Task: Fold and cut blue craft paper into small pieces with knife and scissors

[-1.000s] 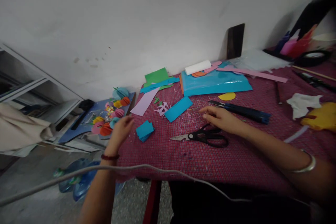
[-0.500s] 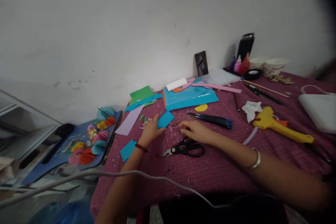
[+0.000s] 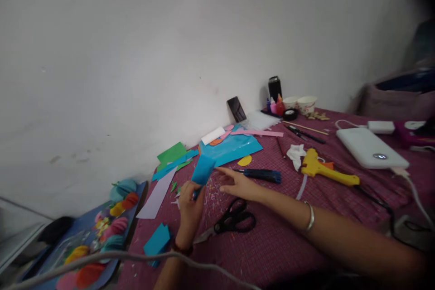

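Note:
A small blue paper piece is lifted off the cloth, pinched by my left hand at its lower edge. My right hand is just right of the paper, thumb and fingers apart, with nothing in it. Below it lie black-handled scissors, blades pointing left. More cut blue pieces rest beside my left wrist. A dark blue utility knife lies beyond my right hand, close to a yellow paper shape.
A yellow glue gun and a white power bank are at the right. Green paper, a lilac strip and a blue packet lie farther back. A pale cable crosses in front. Paper ornaments sit on the left.
My left hand has picked the blue paper piece up from the cloth and holds it raised. My right hand's fingers have spread toward it. The view has shifted, showing more of the right side.

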`<state>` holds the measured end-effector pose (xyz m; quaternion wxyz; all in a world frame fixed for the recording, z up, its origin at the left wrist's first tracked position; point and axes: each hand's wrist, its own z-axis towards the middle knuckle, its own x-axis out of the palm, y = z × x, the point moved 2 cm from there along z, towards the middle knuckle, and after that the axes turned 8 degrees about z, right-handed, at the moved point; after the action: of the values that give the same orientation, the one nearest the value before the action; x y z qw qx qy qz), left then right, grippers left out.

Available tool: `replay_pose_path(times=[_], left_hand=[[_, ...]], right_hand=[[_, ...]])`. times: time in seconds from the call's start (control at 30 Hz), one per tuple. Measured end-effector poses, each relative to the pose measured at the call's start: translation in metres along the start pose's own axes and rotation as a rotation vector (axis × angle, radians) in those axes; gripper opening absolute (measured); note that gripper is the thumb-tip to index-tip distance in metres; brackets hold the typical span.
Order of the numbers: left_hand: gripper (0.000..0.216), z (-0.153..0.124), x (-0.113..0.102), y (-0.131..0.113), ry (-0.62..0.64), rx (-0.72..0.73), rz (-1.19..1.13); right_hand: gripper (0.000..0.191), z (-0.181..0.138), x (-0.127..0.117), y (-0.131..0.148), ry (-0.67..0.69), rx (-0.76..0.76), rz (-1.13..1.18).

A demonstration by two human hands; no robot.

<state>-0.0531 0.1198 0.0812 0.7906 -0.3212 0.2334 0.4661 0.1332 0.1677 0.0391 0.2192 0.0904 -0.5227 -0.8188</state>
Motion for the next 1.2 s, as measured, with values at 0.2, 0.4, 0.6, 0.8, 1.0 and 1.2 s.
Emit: replay_pose_path(times=[0.2, 0.4, 0.6, 0.8, 1.0, 1.2], left_hand=[[0.007, -0.022, 0.013, -0.014, -0.087, 0.182, -0.165], [0.006, -0.029, 0.016, -0.016, -0.051, 0.006, -0.211], [0.027, -0.024, 0.016, -0.012, 0.142, -0.339, -0.596], [0.034, -0.029, 0.027, -0.004, 0.329, -0.552, -0.89], [0.032, -0.034, 0.027, -0.01, 0.368, -0.65, -1.112], [0.04, -0.036, 0.031, -0.015, 0.462, -0.554, -1.166]], right_hand=[[0.034, 0.0, 0.003, 0.019, 0.141, -0.02, 0.248], [0.022, -0.004, 0.009, 0.027, 0.101, 0.02, 0.094], [0.029, -0.006, 0.009, 0.024, -0.032, 0.131, 0.047], [0.035, -0.007, 0.013, 0.022, -0.04, 0.255, 0.084], [0.037, -0.009, 0.015, 0.017, 0.036, 0.316, 0.068], [0.035, -0.011, 0.015, 0.011, 0.044, 0.27, -0.018]])
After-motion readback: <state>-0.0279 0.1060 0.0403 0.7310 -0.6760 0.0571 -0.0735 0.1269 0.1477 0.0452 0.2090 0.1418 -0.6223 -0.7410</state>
